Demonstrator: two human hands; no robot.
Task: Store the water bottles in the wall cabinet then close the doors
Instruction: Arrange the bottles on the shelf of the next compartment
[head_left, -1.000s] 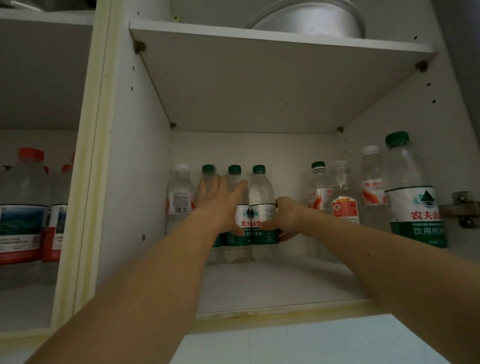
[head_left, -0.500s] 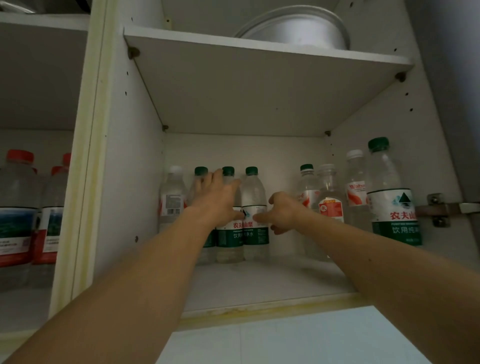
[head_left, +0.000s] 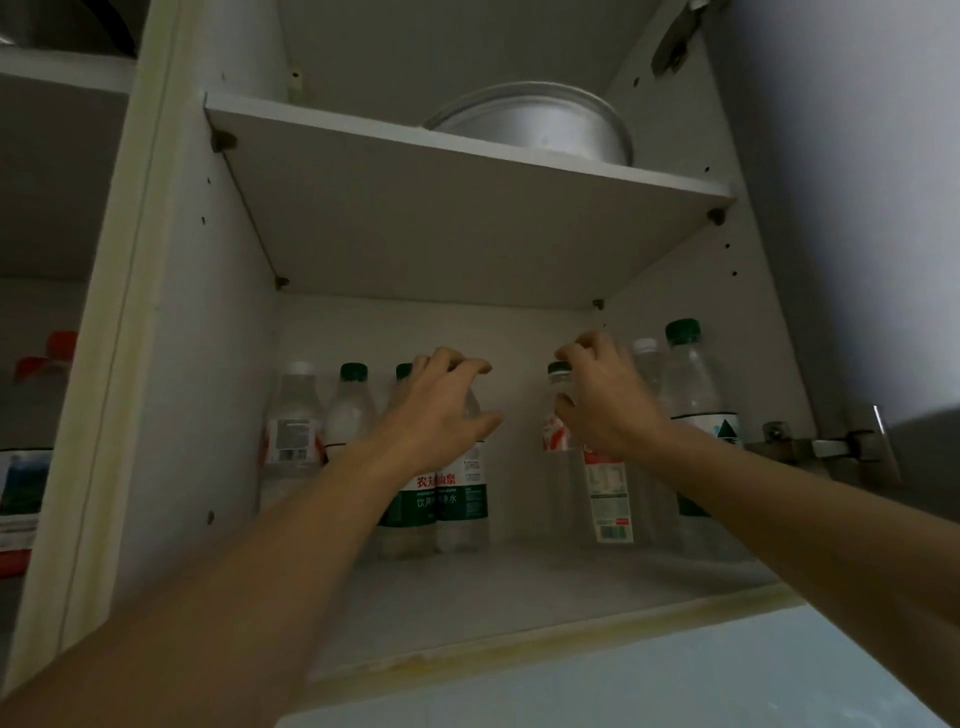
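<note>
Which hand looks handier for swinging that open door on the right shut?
Probably the right hand: it is nearest the open door and its hinge. It would first leave the bottle it is at. The left hand is further over.

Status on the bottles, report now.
Left hand on top of a green-label bottle. Right hand grips a bottle's neck. Cabinet door open.

The light is dim and greyish. A white upper shelf (head_left: 467, 171) on small dark pegs carries a round metal pot (head_left: 540, 124). The white side walls (head_left: 208, 364) show rows of peg holes. A cream divider post (head_left: 119, 312) separates a second compartment on the left. A metal hinge (head_left: 826, 449) sits at the right. Pale tiles (head_left: 649, 675) lie below.
</note>
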